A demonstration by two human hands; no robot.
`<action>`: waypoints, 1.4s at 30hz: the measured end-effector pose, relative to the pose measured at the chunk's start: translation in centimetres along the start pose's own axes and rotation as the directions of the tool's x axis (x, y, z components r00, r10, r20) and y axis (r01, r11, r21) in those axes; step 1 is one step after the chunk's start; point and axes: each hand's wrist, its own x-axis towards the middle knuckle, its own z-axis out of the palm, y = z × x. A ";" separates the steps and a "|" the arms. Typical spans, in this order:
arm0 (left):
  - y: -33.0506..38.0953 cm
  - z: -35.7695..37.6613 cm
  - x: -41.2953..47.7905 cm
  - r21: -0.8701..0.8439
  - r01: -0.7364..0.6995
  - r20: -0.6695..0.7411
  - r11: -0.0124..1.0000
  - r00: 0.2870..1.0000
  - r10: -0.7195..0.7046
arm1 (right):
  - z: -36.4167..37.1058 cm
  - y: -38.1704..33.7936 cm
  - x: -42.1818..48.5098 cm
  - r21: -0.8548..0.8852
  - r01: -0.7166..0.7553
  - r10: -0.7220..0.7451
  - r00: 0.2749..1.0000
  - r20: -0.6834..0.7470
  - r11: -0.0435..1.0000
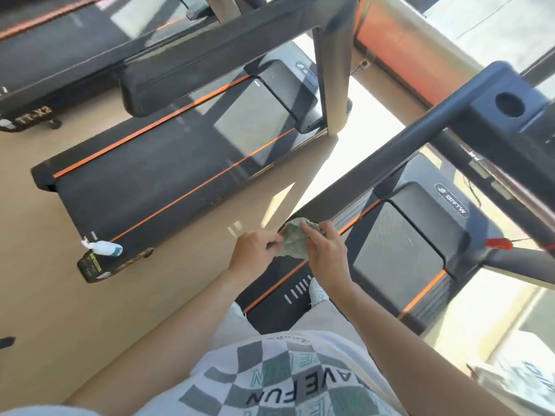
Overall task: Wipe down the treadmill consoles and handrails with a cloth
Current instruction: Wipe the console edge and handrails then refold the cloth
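Observation:
A crumpled grey-green cloth [290, 240] sits at the near end of the dark left handrail [375, 172] of the treadmill I stand on. My left hand [255, 255] pinches the cloth's left edge. My right hand [322, 250] grips the cloth from the right, fingers curled over its top against the rail end. The handrail runs up and right to the dark console [510, 106], which has a round cup hole. The right handrail [522, 262] shows at the right edge with a red safety clip [498, 243] beside it.
A second treadmill [168, 163] with orange stripes lies to the left across a strip of tan floor. A white spray bottle [105, 248] lies on its rear corner. A third treadmill [45, 85] is at the far left. My white shoe [316, 291] stands on the belt.

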 end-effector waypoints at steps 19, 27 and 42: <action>-10.1 -19.5 -2.5 -0.342 0.162 0.125 0.926 0.984 -0.126 | 4.8 -19.7 8.6 0.405 -0.039 -0.164 0.876 0.454 0.914; -13.7 -27.5 2.5 -0.304 0.223 0.049 0.926 0.975 -0.218 | 7.3 -22.3 20.4 0.481 -0.070 -0.071 0.960 0.271 0.874; -15.1 -39.1 24.3 0.208 0.201 -0.433 0.957 0.897 -0.094 | 15.0 -26.1 38.0 0.433 -0.252 0.259 0.965 0.043 0.865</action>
